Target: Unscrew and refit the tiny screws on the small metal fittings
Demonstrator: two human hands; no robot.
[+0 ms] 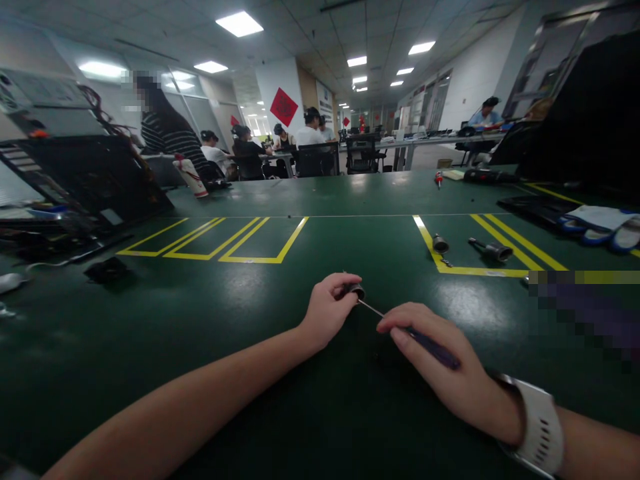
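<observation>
Nearest, at the lower right of the frame, a pale watch strap (541,427) circles the right wrist. The right hand (443,350), right of centre, has its grip closed around the dark handle of a screwdriver (434,348), whose thin shaft slants up and left. Near the centre, the left hand (327,310) has its fingers clamped on a small round metal part (358,291), its open end facing right; the shaft reaches the lower edge of that opening, though whether the tip touches it is too small to tell. Both hands are above the dark green table (240,360). A small black object (107,269) lies at the left. Farther off, right of centre, a metal cup (441,244) lies beside a yellow tape line, with a metal piece with a rod (497,251) to its right. White and blue gloves (600,223) lie at the right edge. Beyond the table, several people sit at desks, and a person in a striped top (167,130) is at the upper left.
</observation>
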